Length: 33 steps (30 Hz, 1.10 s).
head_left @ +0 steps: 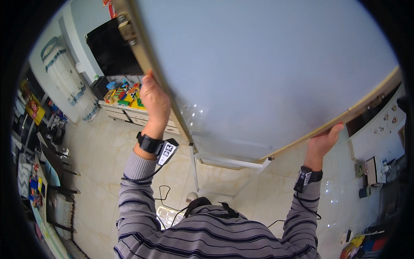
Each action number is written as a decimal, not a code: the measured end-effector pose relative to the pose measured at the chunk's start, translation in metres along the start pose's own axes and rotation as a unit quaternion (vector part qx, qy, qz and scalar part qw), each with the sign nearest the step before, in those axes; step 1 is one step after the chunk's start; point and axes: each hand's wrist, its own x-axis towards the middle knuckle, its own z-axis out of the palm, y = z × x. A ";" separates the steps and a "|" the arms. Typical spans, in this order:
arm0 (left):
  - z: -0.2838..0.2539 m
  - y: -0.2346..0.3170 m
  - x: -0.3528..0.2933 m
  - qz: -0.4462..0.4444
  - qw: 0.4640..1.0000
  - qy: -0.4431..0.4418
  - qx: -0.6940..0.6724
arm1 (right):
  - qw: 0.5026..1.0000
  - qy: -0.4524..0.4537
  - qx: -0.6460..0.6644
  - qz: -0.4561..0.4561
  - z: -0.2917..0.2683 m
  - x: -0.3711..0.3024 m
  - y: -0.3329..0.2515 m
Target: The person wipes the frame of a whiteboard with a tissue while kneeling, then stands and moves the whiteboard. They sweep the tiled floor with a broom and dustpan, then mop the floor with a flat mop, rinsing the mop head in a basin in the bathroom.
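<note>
Head view: a big, flat, pale blue-grey panel with a tan, wood-look frame point(267, 82) is held up out front, tilted, with much of the upper picture filled by it. Its left side is gripped by the left hand point(155, 101), fingers clamped round the frame and mostly hidden behind it. Its lower right edge is met from below by the right hand point(322, 142); some fingers are tucked out of sight there, so whether they're really clamped or just propping can't be told. A metal fitting point(126, 31) is fixed high on the frame's left side. Right below the panel, a white metal stand with black end caps point(228, 161) is seen on the glossy cream tile floor point(99, 162), though whether the two are touching can't be made out. Both wrists are strapped with black bands carrying small devices point(167, 151), and grey sleeves with dark stripes point(137, 207) are worn. Off to the left, colourful toy bricks point(125, 96) are piled on a low white cabinet with drawers point(115, 113), with a black flat TV point(114, 49) placed just above.
</note>
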 end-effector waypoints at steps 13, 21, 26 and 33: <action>0.023 -0.037 0.012 0.037 0.994 -0.077 0.067 | 0.995 0.025 -0.039 -0.092 -0.015 0.002 0.007; 0.042 -0.049 0.017 0.095 0.993 -0.058 0.031 | 0.994 0.020 -0.047 -0.096 -0.016 0.006 0.018; 0.031 -0.046 0.021 0.092 0.993 -0.072 0.032 | 0.993 0.008 -0.053 -0.109 -0.011 -0.003 0.013; 0.033 -0.040 0.021 0.101 0.992 -0.077 -0.003 | 0.989 0.035 -0.083 -0.119 -0.010 -0.004 0.012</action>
